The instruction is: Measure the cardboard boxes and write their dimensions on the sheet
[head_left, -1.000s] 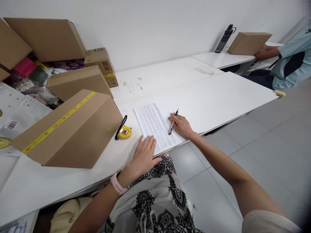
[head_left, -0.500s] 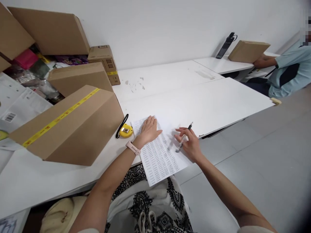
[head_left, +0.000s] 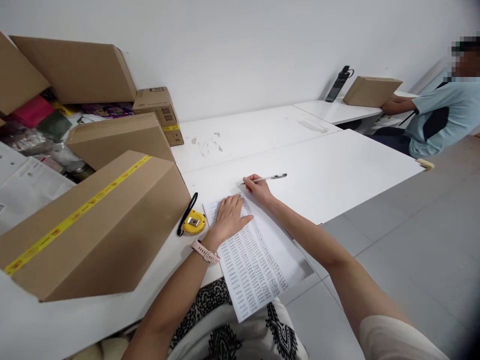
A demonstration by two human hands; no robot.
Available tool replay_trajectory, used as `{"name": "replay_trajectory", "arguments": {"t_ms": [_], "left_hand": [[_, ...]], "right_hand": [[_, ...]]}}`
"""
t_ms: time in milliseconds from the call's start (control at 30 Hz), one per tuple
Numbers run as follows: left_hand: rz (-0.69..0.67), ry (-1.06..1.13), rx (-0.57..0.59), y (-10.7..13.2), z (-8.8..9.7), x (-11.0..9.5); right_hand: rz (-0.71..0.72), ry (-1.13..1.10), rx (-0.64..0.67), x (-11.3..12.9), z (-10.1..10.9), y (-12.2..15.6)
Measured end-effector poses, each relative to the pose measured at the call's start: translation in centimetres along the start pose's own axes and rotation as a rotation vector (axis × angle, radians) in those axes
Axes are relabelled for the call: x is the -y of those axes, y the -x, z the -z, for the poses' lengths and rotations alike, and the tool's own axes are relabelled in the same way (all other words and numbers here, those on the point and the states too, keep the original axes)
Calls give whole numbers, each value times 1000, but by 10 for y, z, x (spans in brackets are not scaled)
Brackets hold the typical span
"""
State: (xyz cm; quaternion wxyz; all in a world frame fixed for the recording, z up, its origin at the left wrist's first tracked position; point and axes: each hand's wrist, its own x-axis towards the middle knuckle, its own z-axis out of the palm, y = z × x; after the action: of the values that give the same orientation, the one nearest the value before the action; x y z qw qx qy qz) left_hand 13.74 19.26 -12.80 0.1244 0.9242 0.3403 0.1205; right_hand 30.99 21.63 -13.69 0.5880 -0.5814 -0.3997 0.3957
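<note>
Flat on the upper part of a printed sheet of paper (head_left: 255, 270) lies my left hand (head_left: 229, 219), fingers stretched out and thumb apart. The sheet carries columns of small print and hangs over the table's front edge. My right hand (head_left: 258, 190) is closed around a pen (head_left: 272, 177) near the sheet's top right corner. The pen's tip end points left and its dark end points right. Just left of the sheet rests a yellow tape measure (head_left: 194, 222) with a black wrist strap.
A taped cardboard box (head_left: 112, 230) stands at the left, with more boxes and bagged goods behind it. The white table (head_left: 318, 160) runs off to the right. A dark bottle (head_left: 337, 85) and a box (head_left: 371, 91) stand near a seated person (head_left: 435, 115).
My right hand has moved up and left to the sheet's top, and the pen has turned from loosely held to gripped. My left hand stays on the paper. The view has shifted slightly.
</note>
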Motion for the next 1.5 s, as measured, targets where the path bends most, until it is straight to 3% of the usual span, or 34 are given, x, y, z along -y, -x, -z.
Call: {"name": "replay_trajectory", "arguments": {"t_ms": [167, 333, 667, 867, 1500], "left_hand": [[64, 199, -20, -3, 4, 5], [184, 366, -25, -12, 13, 16], [552, 511, -156, -72, 7, 31], [579, 543, -161, -76, 5, 37], [598, 375, -44, -84, 12, 29]], "right_hand": [[121, 65, 73, -8, 8, 5], [144, 202, 64, -6, 10, 4], [84, 176, 41, -6, 10, -5], [192, 308, 7, -6, 9, -7], [190, 394, 38, -10, 9, -6]]}}
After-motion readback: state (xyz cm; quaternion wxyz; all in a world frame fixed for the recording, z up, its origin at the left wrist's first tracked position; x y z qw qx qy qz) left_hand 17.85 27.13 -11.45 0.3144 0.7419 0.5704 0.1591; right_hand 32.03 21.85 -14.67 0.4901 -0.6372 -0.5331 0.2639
